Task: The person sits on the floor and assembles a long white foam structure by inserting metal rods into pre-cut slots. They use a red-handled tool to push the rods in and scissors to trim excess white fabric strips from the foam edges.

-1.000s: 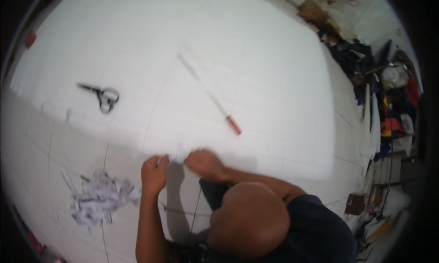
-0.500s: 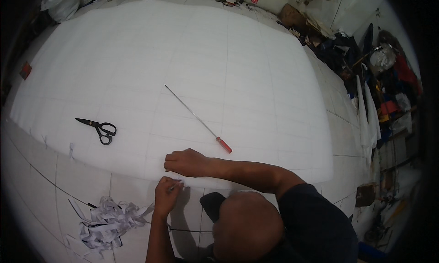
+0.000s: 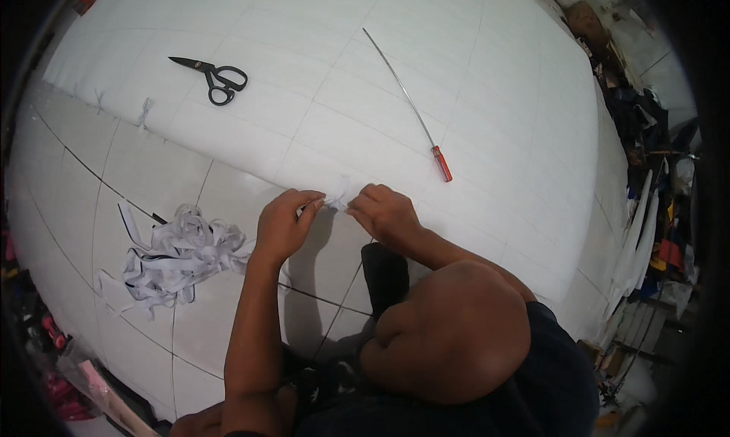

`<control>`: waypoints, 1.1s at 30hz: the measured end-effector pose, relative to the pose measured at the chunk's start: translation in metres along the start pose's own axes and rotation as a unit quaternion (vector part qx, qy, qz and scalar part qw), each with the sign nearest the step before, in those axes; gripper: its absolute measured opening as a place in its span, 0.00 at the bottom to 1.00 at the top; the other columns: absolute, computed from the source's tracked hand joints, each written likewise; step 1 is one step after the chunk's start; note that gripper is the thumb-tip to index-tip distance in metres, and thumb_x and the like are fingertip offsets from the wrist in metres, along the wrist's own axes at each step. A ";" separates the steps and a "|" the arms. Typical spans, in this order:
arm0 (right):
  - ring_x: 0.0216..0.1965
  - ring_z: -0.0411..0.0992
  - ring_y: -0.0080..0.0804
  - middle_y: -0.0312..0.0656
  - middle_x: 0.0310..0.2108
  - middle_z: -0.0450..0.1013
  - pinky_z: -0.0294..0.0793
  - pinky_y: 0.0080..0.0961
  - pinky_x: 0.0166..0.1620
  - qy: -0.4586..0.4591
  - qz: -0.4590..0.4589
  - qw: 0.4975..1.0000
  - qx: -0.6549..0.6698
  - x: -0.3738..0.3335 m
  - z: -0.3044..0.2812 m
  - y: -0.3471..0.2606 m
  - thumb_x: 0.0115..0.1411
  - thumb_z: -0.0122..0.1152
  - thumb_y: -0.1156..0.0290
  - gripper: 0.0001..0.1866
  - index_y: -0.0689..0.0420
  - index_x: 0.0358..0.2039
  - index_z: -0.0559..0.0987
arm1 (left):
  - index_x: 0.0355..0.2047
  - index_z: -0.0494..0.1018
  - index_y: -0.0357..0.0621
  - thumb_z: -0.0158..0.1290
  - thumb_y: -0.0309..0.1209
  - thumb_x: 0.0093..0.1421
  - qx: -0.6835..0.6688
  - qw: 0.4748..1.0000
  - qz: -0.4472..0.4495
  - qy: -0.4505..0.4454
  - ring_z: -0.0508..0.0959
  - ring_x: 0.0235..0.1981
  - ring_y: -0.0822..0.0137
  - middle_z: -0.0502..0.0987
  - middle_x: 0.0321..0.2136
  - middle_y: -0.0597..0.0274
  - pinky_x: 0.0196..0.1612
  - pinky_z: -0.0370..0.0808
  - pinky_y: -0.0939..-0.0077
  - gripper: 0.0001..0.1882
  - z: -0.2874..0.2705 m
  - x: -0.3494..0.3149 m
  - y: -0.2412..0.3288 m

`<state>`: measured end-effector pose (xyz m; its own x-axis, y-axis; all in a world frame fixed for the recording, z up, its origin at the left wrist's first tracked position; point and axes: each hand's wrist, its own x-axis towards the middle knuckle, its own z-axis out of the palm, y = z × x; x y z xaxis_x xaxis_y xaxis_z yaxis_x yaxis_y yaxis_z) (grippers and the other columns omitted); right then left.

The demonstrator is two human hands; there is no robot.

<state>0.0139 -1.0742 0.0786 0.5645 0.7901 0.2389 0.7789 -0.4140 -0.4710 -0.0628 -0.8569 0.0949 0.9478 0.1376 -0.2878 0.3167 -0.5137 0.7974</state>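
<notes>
Along the near edge of a large white padded sheet [image 3: 517, 125], both my hands work close together on a white fabric strip [image 3: 335, 203]. My left hand [image 3: 285, 220] pinches it from the left, thumb against fingers. From the right, my right hand [image 3: 386, 215] closes its fingertips on the same strip. Black-handled scissors [image 3: 220, 80] lie on the sheet to the left. Farther right rests a long thin metal shaft with a red handle [image 3: 441, 165]. Two small white strip ties [image 3: 145, 112] hang at the sheet's edge on the left.
A tangled heap of white strips [image 3: 182, 254] lies on the tiled floor [image 3: 205, 368] left of my left arm. Mixed clutter [image 3: 654, 140] lines the right side. Other items, including a pink-edged flat piece [image 3: 106, 391], sit at the lower left.
The view has shifted, so the sheet and tools appear higher and farther right. My right hand has come down from the sheet's top to meet my left hand at the strip.
</notes>
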 end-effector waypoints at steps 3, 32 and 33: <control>0.29 0.74 0.39 0.41 0.29 0.72 0.75 0.33 0.30 0.002 0.036 0.999 0.023 0.004 -0.001 0.005 0.57 0.68 0.71 0.10 0.58 0.36 0.75 | 0.46 0.78 0.44 0.57 0.31 0.62 0.083 0.995 0.048 0.037 0.79 0.33 0.55 0.80 0.33 0.54 0.38 0.76 0.64 0.12 0.003 -0.002 0.001; 0.34 0.73 0.41 0.41 0.28 0.74 0.73 0.41 0.35 -0.103 -0.084 0.991 -0.003 -0.002 0.005 0.007 0.60 0.59 0.67 0.06 0.56 0.34 0.75 | 0.41 0.78 0.34 0.53 0.35 0.66 -0.239 0.970 -0.048 -0.014 0.77 0.31 0.62 0.78 0.30 0.53 0.36 0.72 0.71 0.14 0.029 0.011 0.005; 0.34 0.73 0.41 0.41 0.28 0.73 0.73 0.40 0.34 -0.111 -0.103 0.988 -0.016 0.002 0.005 0.008 0.60 0.58 0.68 0.06 0.56 0.34 0.75 | 0.41 0.78 0.34 0.53 0.34 0.66 -0.227 0.973 -0.040 -0.024 0.76 0.31 0.65 0.78 0.30 0.55 0.36 0.72 0.72 0.14 0.031 0.012 0.002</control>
<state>0.0201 -1.0739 0.0713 0.3223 0.9374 0.1323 0.8809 -0.2458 -0.4045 -0.0521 -0.8828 0.0764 0.9203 0.1158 -0.3737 0.3832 -0.0743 0.9207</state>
